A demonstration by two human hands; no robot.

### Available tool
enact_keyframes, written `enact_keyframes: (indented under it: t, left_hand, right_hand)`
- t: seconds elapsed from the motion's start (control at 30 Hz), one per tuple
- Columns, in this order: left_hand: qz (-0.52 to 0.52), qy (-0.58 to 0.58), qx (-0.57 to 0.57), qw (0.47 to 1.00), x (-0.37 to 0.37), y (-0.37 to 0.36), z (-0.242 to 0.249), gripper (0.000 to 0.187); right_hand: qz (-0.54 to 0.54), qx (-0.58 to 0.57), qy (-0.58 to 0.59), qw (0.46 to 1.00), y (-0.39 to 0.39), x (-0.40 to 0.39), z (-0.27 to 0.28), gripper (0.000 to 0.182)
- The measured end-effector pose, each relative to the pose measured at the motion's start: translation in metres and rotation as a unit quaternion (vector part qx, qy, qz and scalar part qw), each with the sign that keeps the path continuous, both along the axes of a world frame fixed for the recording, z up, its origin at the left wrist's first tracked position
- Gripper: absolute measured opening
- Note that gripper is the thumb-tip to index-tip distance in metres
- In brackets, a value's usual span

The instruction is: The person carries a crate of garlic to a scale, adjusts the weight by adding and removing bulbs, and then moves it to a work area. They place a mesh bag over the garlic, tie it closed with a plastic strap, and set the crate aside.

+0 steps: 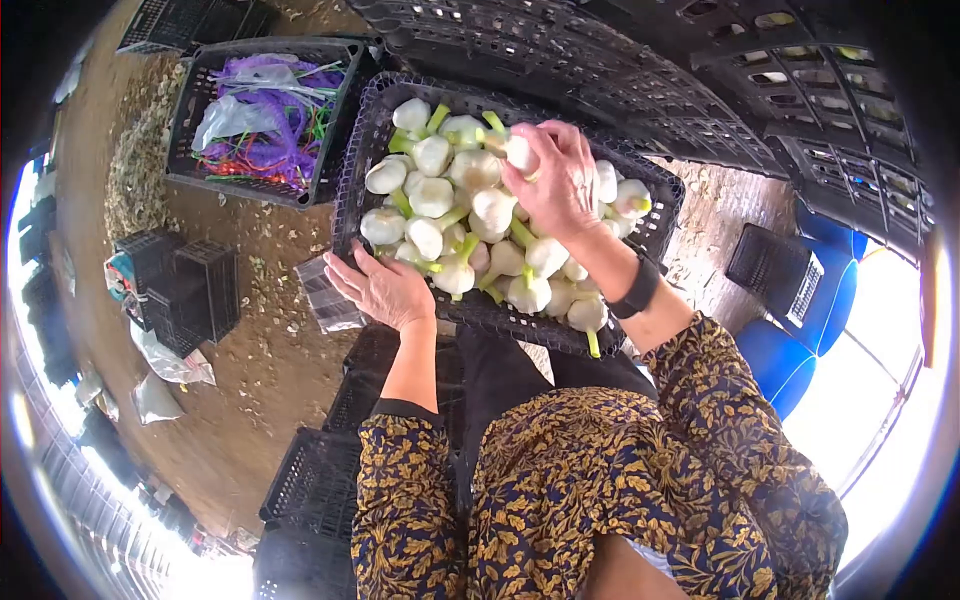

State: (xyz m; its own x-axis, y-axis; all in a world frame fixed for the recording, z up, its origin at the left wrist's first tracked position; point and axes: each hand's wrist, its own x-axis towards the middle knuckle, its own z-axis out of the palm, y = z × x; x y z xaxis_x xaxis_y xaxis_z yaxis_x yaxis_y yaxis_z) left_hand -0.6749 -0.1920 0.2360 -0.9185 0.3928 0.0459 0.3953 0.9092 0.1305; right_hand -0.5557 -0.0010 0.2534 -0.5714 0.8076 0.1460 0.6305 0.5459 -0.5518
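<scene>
A black plastic crate (352, 190) in front of me is filled with white garlic bulbs (432, 197) with short green stems. My right hand (558, 180) is closed around one garlic bulb (520, 155) over the back right of the pile, its cut stem pointing left. At the crate's front left corner lies my left hand (390, 290), palm down with fingers stretched apart. It holds nothing that I can see, and its fingertips are by the rim.
Left of the garlic, another crate (185, 140) holds purple netting (270, 140) and plastic bags. Tall stacked black crates (640, 100) wall off the back and right. More black crates (205, 290) stand on the dirt floor (270, 370), and blue drums (790, 365) stand at the right.
</scene>
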Motion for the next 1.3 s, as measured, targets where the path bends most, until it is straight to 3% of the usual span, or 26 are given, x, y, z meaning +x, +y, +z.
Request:
enact_keyframes:
  t: [0.2,0.27,0.33,0.4,0.47,0.53,0.57,0.63,0.67,0.73,0.8,0.83,1.0,1.07,1.13,1.23,1.3]
  left_hand:
    - [0.004,0.014,0.000,1.000,-0.005,0.002,-0.006,0.040]
    - [-0.003,0.004,0.012,1.000,-0.001,-0.001,-0.002,0.040]
    - [-0.005,0.005,0.006,1.000,-0.002,-0.002,-0.001,0.041]
    - [-0.002,0.004,0.001,1.000,-0.001,0.001,0.001,0.043]
    - [-0.004,0.003,-0.010,1.000,-0.001,-0.002,-0.004,0.045]
    - [0.001,-0.015,-0.024,1.000,-0.002,-0.001,-0.001,0.046]
    - [0.003,-0.021,-0.010,1.000,-0.002,-0.001,-0.002,0.047]
    - [0.000,-0.017,-0.001,1.000,-0.001,-0.001,-0.002,0.046]
    - [-0.004,-0.010,0.007,1.000,-0.001,-0.001,-0.002,0.046]
    - [-0.002,-0.014,0.004,1.000,0.000,-0.003,-0.002,0.045]
    - [-0.016,0.014,0.018,1.000,-0.001,-0.001,-0.004,0.041]
    - [-0.012,0.010,0.010,1.000,-0.001,-0.002,-0.004,0.041]
    - [-0.007,0.001,0.007,1.000,-0.001,-0.001,-0.005,0.044]
    - [-0.003,0.003,0.010,1.000,-0.001,-0.001,-0.004,0.044]
    - [-0.001,0.001,0.010,1.000,0.000,0.000,-0.007,0.044]
    - [-0.005,0.017,0.004,1.000,-0.003,-0.002,-0.009,0.044]
    - [-0.006,0.011,0.000,1.000,-0.002,-0.003,-0.009,0.043]
  right_hand:
    - [-0.051,-0.031,-0.117,0.991,-0.029,-0.035,-0.021,0.061]
    - [0.040,0.007,-0.069,0.997,-0.036,-0.016,-0.030,0.063]
    - [0.050,-0.019,-0.067,0.996,-0.034,-0.021,-0.021,0.061]
    - [0.066,-0.058,-0.186,0.979,-0.027,-0.033,-0.010,0.062]
    - [0.049,-0.086,-0.186,0.978,-0.023,-0.027,-0.007,0.062]
    - [0.108,-0.131,-0.066,0.983,-0.015,-0.005,-0.007,0.059]
    - [0.095,-0.104,-0.006,0.990,-0.012,0.015,-0.003,0.049]
    - [0.033,-0.085,-0.038,0.995,0.000,0.056,0.036,0.036]
    - [0.003,0.027,-0.065,0.998,0.003,0.079,0.021,0.029]
    - [0.004,0.062,-0.141,0.988,0.008,0.112,0.019,0.034]
    - [-0.015,0.080,-0.137,0.987,0.008,0.126,0.019,0.039]
    - [-0.038,0.064,-0.072,0.995,0.009,0.133,0.009,0.039]
    - [0.007,-0.014,-0.063,0.998,0.013,0.150,-0.008,0.032]
    - [-0.046,-0.165,-0.020,0.985,0.012,0.132,-0.013,0.030]
    - [-0.029,-0.076,-0.002,0.997,0.015,0.123,-0.034,0.032]
    - [-0.054,-0.110,-0.029,0.992,0.014,0.121,-0.023,0.040]
    - [0.015,-0.167,0.000,0.986,0.006,0.123,0.006,0.048]
